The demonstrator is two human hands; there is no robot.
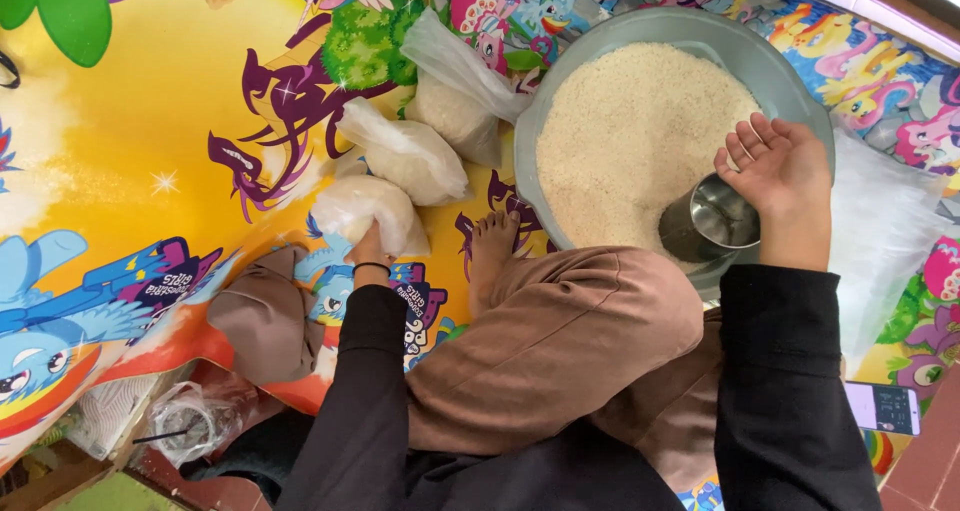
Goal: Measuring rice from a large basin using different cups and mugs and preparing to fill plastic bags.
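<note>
I sit on a bright cartoon-printed mat (pixel 150 171). My left hand (pixel 368 249) grips the nearest clear plastic bag of rice (pixel 365 209), set down on the mat. Two more filled rice bags (pixel 405 153) (pixel 455 111) lie beyond it. A large grey basin (pixel 790 81) heaped with white rice (pixel 640 131) stands at the upper right. A steel cup (pixel 712 223) rests in the rice at the basin's near edge. My right hand (pixel 780 171) hovers just above the cup, palm up with fingers spread, holding nothing.
My bent leg in brown trousers (pixel 560 341) and bare foot (pixel 490 246) lie between the bags and the basin. A phone (pixel 882 408) lies at the lower right. A white sheet of plastic (pixel 885 231) spreads right of the basin. Crumpled plastic (pixel 190 426) sits lower left.
</note>
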